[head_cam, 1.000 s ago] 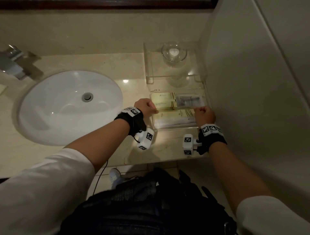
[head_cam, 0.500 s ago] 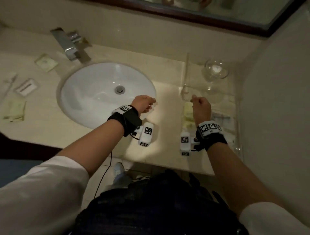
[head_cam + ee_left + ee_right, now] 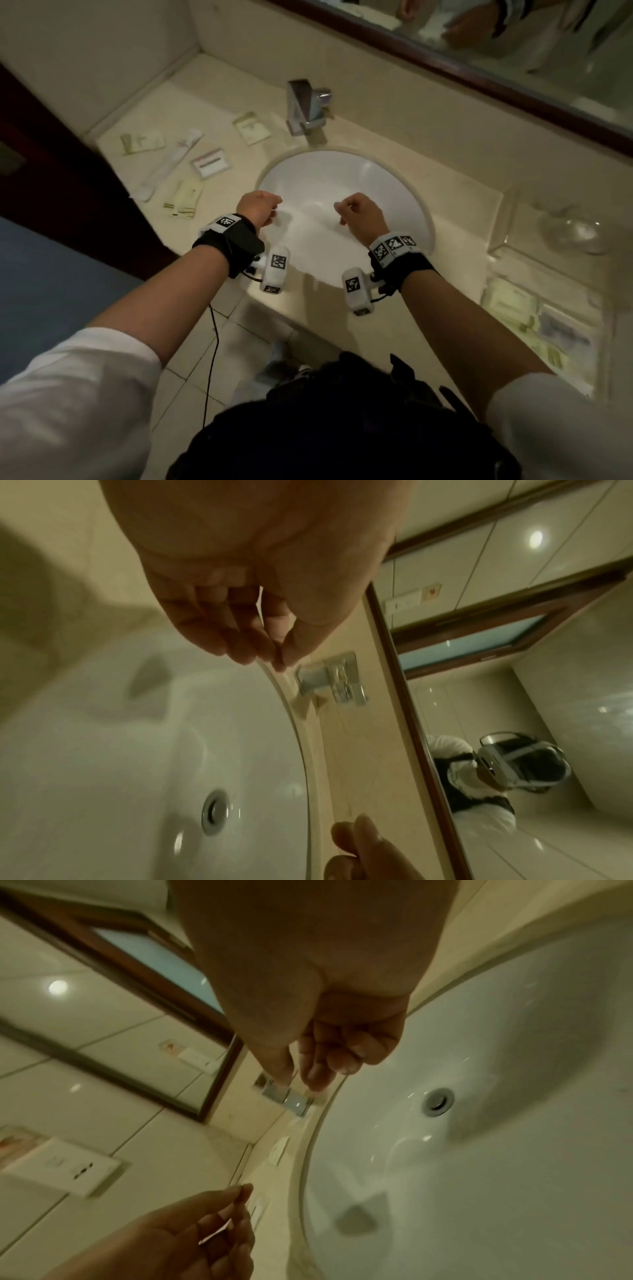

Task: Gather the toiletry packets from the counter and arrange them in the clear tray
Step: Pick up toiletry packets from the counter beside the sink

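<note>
Several toiletry packets lie on the counter left of the sink: a cream one by the tap, a white labelled one, a long thin one, a pale one and a yellowish one. The clear tray stands at the far right with packets lying flat in it. My left hand and right hand hover over the basin, side by side. Both wrist views show the fingers loosely curled and holding nothing.
The white sink basin is below both hands, with a chrome tap behind it. A glass bowl sits on the tray's raised shelf. A mirror runs along the back wall. The counter's front edge is just under my wrists.
Both hands have left the clear tray and moved left to above the sink. The view has swung left, bringing the loose packets on the left counter into sight.
</note>
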A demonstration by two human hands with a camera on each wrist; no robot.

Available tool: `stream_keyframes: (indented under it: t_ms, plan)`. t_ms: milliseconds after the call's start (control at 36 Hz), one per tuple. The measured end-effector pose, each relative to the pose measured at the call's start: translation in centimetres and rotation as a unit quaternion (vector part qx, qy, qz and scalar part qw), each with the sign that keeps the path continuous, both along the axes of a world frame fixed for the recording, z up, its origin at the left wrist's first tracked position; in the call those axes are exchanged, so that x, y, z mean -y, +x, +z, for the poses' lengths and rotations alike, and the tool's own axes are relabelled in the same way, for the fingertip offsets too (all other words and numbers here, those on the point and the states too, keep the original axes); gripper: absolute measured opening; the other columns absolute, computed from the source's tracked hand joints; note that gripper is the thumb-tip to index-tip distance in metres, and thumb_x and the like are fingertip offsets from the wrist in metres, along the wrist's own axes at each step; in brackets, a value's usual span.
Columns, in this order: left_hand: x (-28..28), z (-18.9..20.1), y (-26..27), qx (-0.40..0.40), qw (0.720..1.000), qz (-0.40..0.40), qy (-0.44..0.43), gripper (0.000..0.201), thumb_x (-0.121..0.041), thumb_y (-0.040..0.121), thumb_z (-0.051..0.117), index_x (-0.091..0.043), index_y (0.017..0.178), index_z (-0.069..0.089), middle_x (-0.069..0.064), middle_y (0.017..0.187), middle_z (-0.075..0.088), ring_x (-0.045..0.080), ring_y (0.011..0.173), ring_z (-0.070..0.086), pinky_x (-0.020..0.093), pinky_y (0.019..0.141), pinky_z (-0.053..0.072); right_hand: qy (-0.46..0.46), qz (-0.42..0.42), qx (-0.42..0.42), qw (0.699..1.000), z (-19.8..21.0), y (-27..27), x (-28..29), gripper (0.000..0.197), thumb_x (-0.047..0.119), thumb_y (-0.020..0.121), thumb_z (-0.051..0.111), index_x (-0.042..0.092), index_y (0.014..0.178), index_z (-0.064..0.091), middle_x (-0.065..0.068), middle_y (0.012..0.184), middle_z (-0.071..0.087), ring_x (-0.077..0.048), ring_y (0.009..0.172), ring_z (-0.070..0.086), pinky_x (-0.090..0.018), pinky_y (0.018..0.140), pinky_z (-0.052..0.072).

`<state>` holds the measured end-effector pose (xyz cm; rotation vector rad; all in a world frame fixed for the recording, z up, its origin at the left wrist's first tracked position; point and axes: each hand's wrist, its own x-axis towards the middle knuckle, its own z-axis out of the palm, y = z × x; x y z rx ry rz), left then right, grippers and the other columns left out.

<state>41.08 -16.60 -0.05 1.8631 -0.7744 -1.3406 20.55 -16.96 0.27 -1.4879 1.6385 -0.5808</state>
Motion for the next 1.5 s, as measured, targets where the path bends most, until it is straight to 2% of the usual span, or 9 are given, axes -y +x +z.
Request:
stream_keyframes:
  t_ms: [83, 167, 306, 444, 528, 639, 778, 1111, 1500]
  plan:
    - [0.4, -0.2, 3.9, 0.016, 0.999, 0.031, -0.001, 0.008, -0.015, 0.092, 0.055, -0.009, 0.097, 0.057, 0.004, 0.081, 0.056, 0.017, 0.075, 0.053, 0.028, 0.071, 0.047, 0.012, 0.054, -0.013, 0.998, 0.2, 4.0, 1.1, 0.017, 0.029, 0.092, 0.058, 0.013, 0.09, 0.054, -0.001, 0.078, 0.064, -0.002, 0.057, 0.051, -0.025, 0.066, 0.042]
    - [0.9, -0.5, 7.7, 0.041, 0.998, 0.049, 0.006, 0.008, -0.014, 0.092, 0.054, -0.009, 0.089, 0.06, 0.01, 0.082, 0.056, 0.023, 0.083, 0.053, 0.031, 0.075, 0.045, 0.008, 0.089, -0.037, 0.995, 0.3, 7.7, 2.2, 0.016, 0.028, 0.091, 0.06, 0.014, 0.089, 0.053, -0.001, 0.08, 0.065, -0.004, 0.058, 0.053, -0.026, 0.069, 0.043]
    - [1.6, -1.2, 13.6, 0.121, 0.99, 0.04, 0.055, 0.031, -0.017, 0.089, 0.057, 0.0, 0.114, 0.064, 0.02, 0.12, 0.063, 0.034, 0.113, 0.06, 0.034, 0.09, 0.049, 0.015, 0.144, -0.08, 0.986, 0.0, 12.8, 3.9, 0.017, 0.031, 0.092, 0.059, 0.014, 0.092, 0.053, -0.01, 0.099, 0.069, -0.022, 0.086, 0.061, -0.037, 0.083, 0.051]
    - [2.1, -3.0, 18.0, 0.185, 0.973, 0.032, 0.132, 0.044, -0.037, 0.08, 0.066, -0.001, 0.107, 0.063, 0.017, 0.123, 0.061, 0.035, 0.112, 0.057, 0.036, 0.089, 0.048, 0.021, 0.168, -0.113, 0.979, -0.4, 16.6, 5.1, 0.03, 0.034, 0.094, 0.055, 0.006, 0.105, 0.057, -0.011, 0.104, 0.066, -0.025, 0.097, 0.059, -0.031, 0.078, 0.043]
    - [2.1, -4.1, 19.9, 0.221, 0.957, 0.008, 0.187, 0.065, -0.048, 0.075, 0.064, -0.009, 0.127, 0.053, 0.015, 0.133, 0.05, 0.035, 0.12, 0.05, 0.038, 0.093, 0.046, 0.023, 0.188, -0.128, 0.974, -0.7, 18.9, 5.8, 0.03, 0.034, 0.094, 0.055, 0.007, 0.107, 0.057, -0.01, 0.105, 0.065, -0.026, 0.098, 0.059, -0.029, 0.077, 0.041]
    - [1.6, -4.3, 21.2, 0.243, 0.942, 0.01, 0.232, 0.093, -0.052, 0.074, 0.07, -0.005, 0.142, 0.027, 0.019, 0.147, 0.028, 0.036, 0.132, 0.034, 0.039, 0.103, 0.04, 0.026, 0.223, -0.153, 0.962, -1.0, 22.1, 6.6, 0.031, 0.03, 0.094, 0.057, 0.002, 0.109, 0.058, -0.015, 0.108, 0.065, -0.029, 0.101, 0.06, -0.032, 0.079, 0.043]
    - [1.8, -5.4, 22.2, 0.259, 0.934, -0.038, 0.243, 0.103, -0.063, 0.066, 0.071, -0.01, 0.144, 0.03, 0.017, 0.151, 0.018, 0.039, 0.135, 0.029, 0.047, 0.109, 0.035, 0.021, 0.262, -0.196, 0.945, -1.9, 25.2, 7.7, 0.033, 0.03, 0.091, 0.06, 0.005, 0.113, 0.056, -0.013, 0.115, 0.061, -0.028, 0.103, 0.057, -0.029, 0.074, 0.039]
    - [1.6, -5.9, 21.4, 0.308, 0.925, -0.06, 0.216, 0.095, -0.058, 0.062, 0.078, -0.009, 0.134, 0.04, 0.017, 0.148, 0.023, 0.037, 0.134, 0.026, 0.048, 0.109, 0.031, 0.044, 0.292, -0.217, 0.93, -3.9, 29.3, 8.4, 0.051, 0.032, 0.083, 0.071, 0.01, 0.122, 0.049, -0.012, 0.121, 0.056, -0.029, 0.108, 0.056, -0.035, 0.084, 0.047]
    - [0.9, -6.1, 21.6, 0.279, 0.944, -0.061, 0.169, 0.048, -0.047, 0.071, 0.072, -0.019, 0.108, 0.06, 0.017, 0.141, 0.03, 0.037, 0.116, 0.049, 0.041, 0.103, 0.044, 0.051, 0.324, -0.247, 0.912, -5.0, 29.8, 8.5, 0.085, 0.039, 0.079, 0.075, 0.019, 0.146, 0.027, -0.017, 0.141, 0.039, -0.034, 0.131, 0.039, -0.043, 0.105, 0.038]
